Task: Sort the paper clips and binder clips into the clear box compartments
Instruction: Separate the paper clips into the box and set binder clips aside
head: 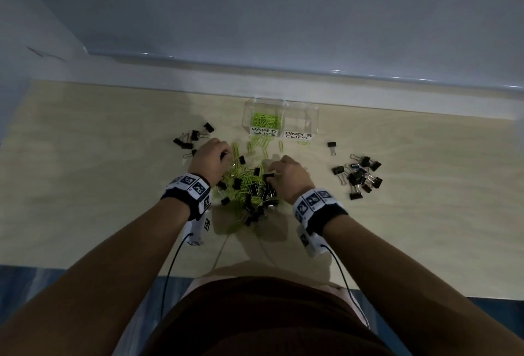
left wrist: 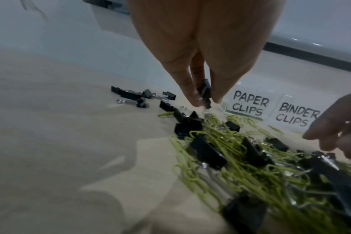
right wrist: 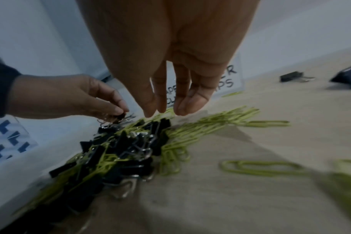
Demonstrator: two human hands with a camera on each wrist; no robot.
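Both hands work the mixed pile at the tabletop's near edge: left hand pinching a binder clip, right hand empty, fingers loose; tangled paper clips could ride along into the box by the far edge.

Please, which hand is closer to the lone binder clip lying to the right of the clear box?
The right hand. It hovers over the mixed pile, down and left of the lone binder clip. The left hand is farther left, pinching a black binder clip.
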